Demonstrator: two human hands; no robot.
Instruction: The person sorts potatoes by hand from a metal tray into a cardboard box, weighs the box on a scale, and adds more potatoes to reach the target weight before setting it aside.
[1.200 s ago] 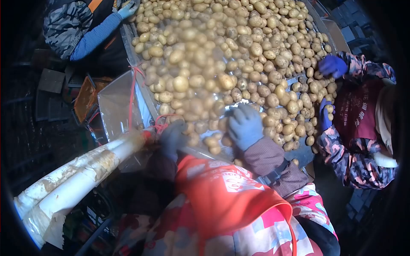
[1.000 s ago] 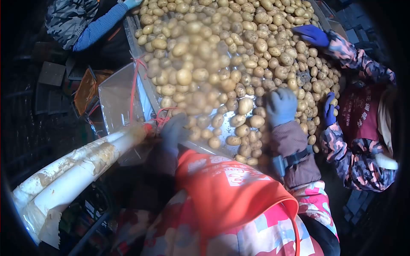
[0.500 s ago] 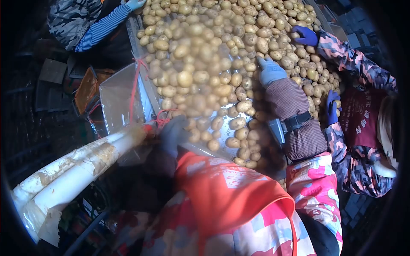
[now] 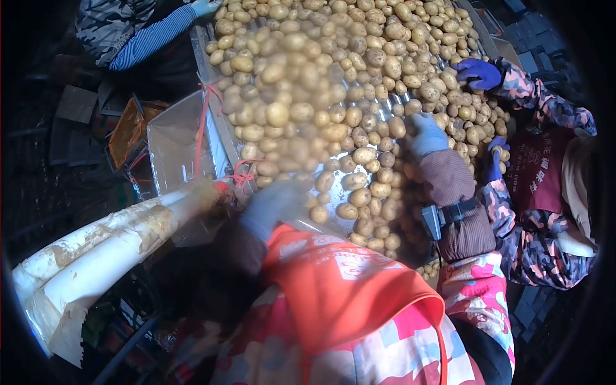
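Note:
Many potatoes (image 4: 362, 156) cover a sorting surface (image 4: 329, 204), whose bare, shiny patch shows near its front end. My left hand (image 4: 274, 204), in a grey glove, is blurred at the near left edge, beside the closest potatoes; its fingers are too smeared to read. My right hand (image 4: 428, 133), in a light blue glove, rests among potatoes right of the middle. Its fingertips point up and away, but their shape and anything under them cannot be made out. A dark device is strapped on my right sleeve.
On the right a co-worker's purple-gloved hands (image 4: 479, 74) are at the potatoes, the lower one holding some. Another person's gloved hand (image 4: 205, 7) is at the top left. White wrapped tubes (image 4: 122, 240) and a clear-sided box (image 4: 176, 144) with red string stand on the left.
My left hand has moved right, toward the near potatoes. My right hand has shifted right and nearer to me. The co-worker's upper purple hand has moved right and slightly down.

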